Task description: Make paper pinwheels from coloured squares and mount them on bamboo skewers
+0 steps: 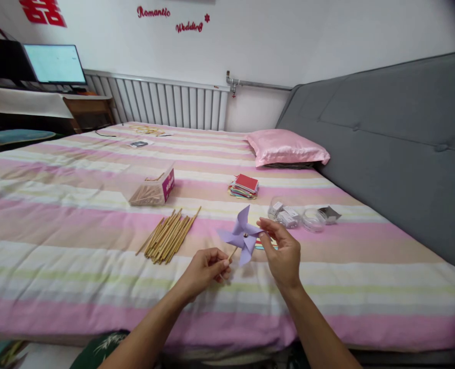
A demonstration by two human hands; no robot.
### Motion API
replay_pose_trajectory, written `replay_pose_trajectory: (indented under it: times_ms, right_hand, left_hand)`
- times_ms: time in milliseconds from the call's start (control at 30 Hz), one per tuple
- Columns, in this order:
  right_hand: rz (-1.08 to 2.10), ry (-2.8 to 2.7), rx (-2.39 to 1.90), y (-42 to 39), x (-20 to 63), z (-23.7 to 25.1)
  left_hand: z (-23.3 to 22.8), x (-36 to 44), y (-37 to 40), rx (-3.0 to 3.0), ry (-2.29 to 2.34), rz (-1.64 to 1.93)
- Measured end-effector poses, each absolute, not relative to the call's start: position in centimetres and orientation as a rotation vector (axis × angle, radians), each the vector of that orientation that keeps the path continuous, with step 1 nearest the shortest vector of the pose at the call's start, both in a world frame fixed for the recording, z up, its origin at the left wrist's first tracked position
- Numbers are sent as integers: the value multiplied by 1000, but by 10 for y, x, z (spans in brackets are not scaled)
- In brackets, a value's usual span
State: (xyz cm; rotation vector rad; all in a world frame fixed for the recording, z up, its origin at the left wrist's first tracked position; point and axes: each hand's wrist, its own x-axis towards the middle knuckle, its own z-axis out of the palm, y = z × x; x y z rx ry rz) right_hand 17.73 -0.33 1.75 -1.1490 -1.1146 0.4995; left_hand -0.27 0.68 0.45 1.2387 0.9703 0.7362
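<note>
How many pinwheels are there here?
1: the lilac four-bladed paper pinwheel, above the striped fabric bedspread. The left hand holds its thin wooden stick; the right hand is at one blade's tip. No other shows, though the hands hide some of the bedspread.

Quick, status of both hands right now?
Left hand: closed, holding the stick of the purple pinwheel.
Right hand: at the pinwheel's right-side blade; whether pinching or just touching, cannot be told.
</note>
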Motion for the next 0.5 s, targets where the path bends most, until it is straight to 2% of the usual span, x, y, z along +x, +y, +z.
replay_pose_trajectory:
  times_ms: [500]
  right_hand:
    - [461, -1102, -1306, -7, 175, 19]
  left_hand:
    - [3, 0, 3, 1211, 896, 675]
